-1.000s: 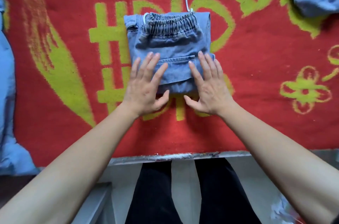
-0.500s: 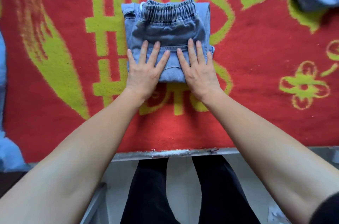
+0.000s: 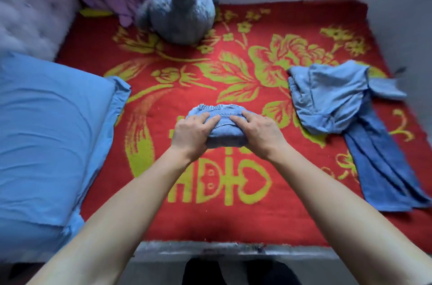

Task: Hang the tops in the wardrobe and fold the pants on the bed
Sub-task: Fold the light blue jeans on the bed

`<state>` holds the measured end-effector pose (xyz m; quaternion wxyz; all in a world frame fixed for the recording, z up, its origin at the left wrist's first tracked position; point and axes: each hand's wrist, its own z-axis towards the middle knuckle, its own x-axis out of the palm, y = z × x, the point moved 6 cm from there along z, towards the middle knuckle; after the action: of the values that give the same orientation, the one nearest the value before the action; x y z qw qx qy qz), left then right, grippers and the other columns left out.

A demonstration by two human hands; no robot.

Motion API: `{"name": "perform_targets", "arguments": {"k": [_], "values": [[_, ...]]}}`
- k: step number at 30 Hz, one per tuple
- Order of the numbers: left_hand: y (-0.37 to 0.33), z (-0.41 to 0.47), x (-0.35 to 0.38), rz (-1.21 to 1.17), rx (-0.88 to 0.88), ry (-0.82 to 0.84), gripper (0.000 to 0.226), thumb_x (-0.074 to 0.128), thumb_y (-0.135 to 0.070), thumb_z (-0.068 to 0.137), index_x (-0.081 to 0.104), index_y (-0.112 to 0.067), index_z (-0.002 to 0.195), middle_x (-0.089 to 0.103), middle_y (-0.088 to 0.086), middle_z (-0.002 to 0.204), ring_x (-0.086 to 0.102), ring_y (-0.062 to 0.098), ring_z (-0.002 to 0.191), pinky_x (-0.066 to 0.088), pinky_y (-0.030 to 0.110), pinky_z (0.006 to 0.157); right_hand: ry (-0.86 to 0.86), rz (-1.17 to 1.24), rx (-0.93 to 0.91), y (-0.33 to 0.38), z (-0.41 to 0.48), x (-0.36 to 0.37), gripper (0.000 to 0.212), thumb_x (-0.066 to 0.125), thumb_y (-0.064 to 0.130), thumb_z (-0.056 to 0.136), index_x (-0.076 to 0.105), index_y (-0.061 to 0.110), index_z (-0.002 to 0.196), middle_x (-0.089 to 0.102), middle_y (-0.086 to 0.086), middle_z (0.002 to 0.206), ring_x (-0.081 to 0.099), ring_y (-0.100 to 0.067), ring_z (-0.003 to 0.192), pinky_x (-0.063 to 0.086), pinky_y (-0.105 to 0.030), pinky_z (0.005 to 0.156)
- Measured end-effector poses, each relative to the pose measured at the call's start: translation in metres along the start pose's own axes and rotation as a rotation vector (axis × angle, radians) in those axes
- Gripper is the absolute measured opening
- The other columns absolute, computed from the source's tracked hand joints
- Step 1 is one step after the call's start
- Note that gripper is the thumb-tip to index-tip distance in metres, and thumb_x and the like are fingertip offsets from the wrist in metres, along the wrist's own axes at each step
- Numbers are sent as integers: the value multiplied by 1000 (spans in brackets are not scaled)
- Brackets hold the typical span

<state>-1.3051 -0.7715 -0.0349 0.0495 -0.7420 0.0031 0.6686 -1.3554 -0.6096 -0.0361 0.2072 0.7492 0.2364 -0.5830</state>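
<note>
- Folded denim pants (image 3: 225, 137): compact bundle, elastic waistband at the far edge; near the middle of the bed, over the red-and-yellow blanket (image 3: 233, 214). Whether it rests on the blanket or is lifted cannot be told.
- Left hand (image 3: 191, 134): grips the bundle's left end, fingers curled over its top.
- Right hand (image 3: 259, 133): grips the right end likewise.
- Pale denim garment (image 3: 332, 98): crumpled, right side of the blanket, overlapping a darker blue garment (image 3: 385, 168).
- Blue pillow (image 3: 46, 133): left side.
- Grey plush toy (image 3: 180, 13): far side.
</note>
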Motion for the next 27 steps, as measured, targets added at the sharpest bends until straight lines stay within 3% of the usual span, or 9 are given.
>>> {"name": "perform_targets", "arguments": {"k": [3,7,9,11,13,19,27], "values": [[-1,-26,-61,-27,-56,-79,69,66,-65,77,52,-35,137,60,-9,132,64,23,108,51,37,79,-15,22,-87,10,-18,-57,68,65,34,85,38,37,147,49,4,140,58,-25,119,50,-37,87],[-10,-76,-125,-17,-204,-184,85,37,-80,60,58,-35,129,67,-8,121,67,22,100,50,33,69,-53,44,-232,28,-37,-120,81,77,29,69,44,41,142,54,9,137,61,-21,115,53,-37,86],[-15,-104,-143,6,-273,-194,74,45,-69,62,58,-37,127,67,-7,117,67,22,99,45,29,65,-83,37,-330,42,-47,-139,76,73,27,70,47,43,139,56,10,135,62,-22,114,54,-39,86],[-18,-133,-154,32,-347,-197,55,57,-44,73,55,-40,127,67,-8,116,66,21,101,42,29,64,-126,37,-428,57,-59,-149,65,64,27,77,48,44,137,59,7,130,62,-23,112,54,-39,84],[-21,-166,-158,43,-441,-205,53,58,-30,77,53,-43,129,66,-10,118,65,20,103,45,30,67,-161,46,-527,77,-73,-152,60,59,26,80,48,44,137,60,5,125,62,-25,110,53,-37,83],[-35,-293,-162,52,-720,-157,64,57,-22,76,48,-47,135,62,-16,127,63,20,110,49,31,79,-136,71,-818,164,-133,-148,61,57,24,81,48,43,138,61,6,125,61,-23,113,52,-37,83],[-55,-488,-207,159,-1013,-279,61,57,-20,73,50,-42,129,66,-10,118,65,23,102,48,32,75,-200,36,-1121,305,-250,-180,62,55,22,83,44,42,140,60,2,125,60,-26,114,49,-37,81]]}}
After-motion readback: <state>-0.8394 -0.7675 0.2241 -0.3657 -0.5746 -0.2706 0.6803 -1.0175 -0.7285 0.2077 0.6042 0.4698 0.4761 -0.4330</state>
